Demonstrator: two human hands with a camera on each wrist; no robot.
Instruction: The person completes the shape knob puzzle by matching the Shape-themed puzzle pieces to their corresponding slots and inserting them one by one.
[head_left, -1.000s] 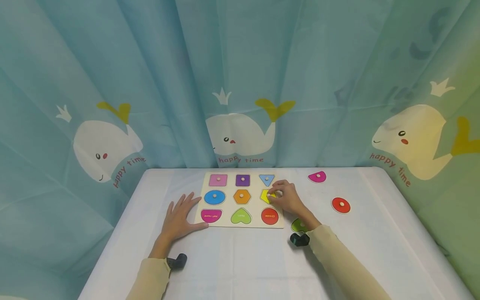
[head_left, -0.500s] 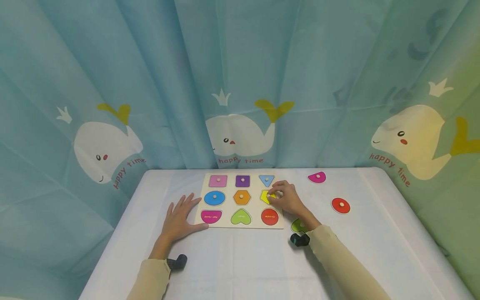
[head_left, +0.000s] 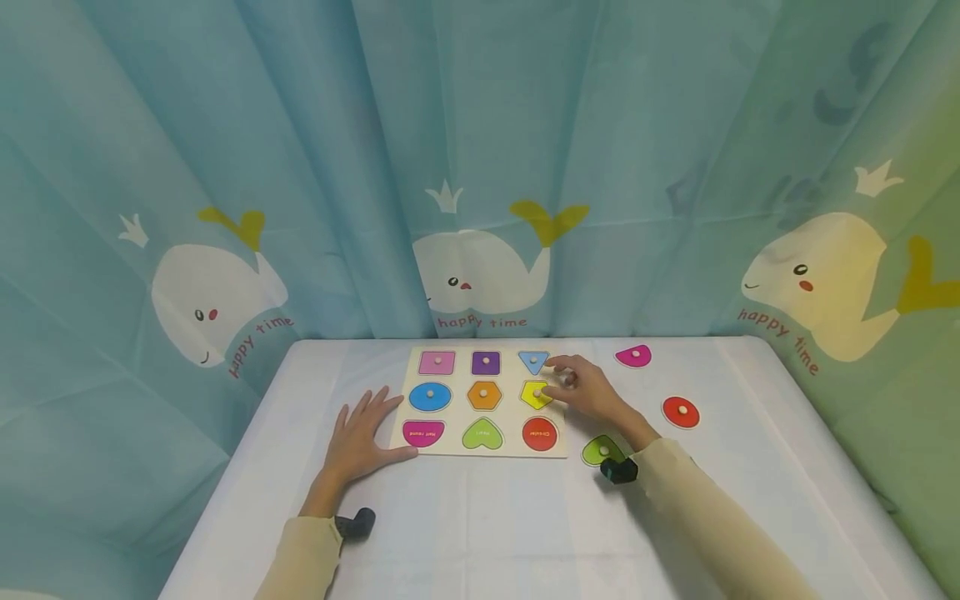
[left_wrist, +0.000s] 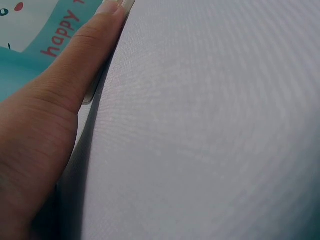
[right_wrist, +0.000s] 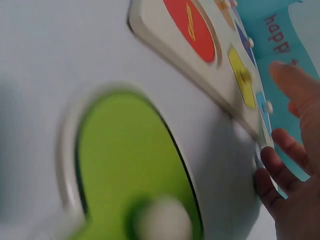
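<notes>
A cream shape-puzzle board (head_left: pixel 510 408) lies on the table. My left hand (head_left: pixel 358 442) rests at its left edge with fingers spread, the thumb at the near corner. My right hand (head_left: pixel 592 390) hovers over the board's right side, thumb and fingers apart, nothing between them. Just left of the thumb, the yellow pentagon piece (head_left: pixel 534 395) sits in its slot, its knob free in the right wrist view. The light blue triangle piece (head_left: pixel 531 357) lies in its slot near the fingertips. Beside the right wrist is a green heart piece (head_left: pixel 596 450), partly hidden by the wrist camera.
On the white table (head_left: pixel 487 533), right of the board, lie a magenta half-round piece (head_left: pixel 632 358) and a red circle piece (head_left: pixel 678 414). The board's near row shows printed half-round, heart and circle recesses. A whale-patterned curtain (head_left: pixel 337 208) hangs behind the table.
My right thumb and fingers have parted and let go of the yellow pentagon's knob. The hand has drawn slightly right, uncovering more of the pentagon and green heart. My left hand stays put.
</notes>
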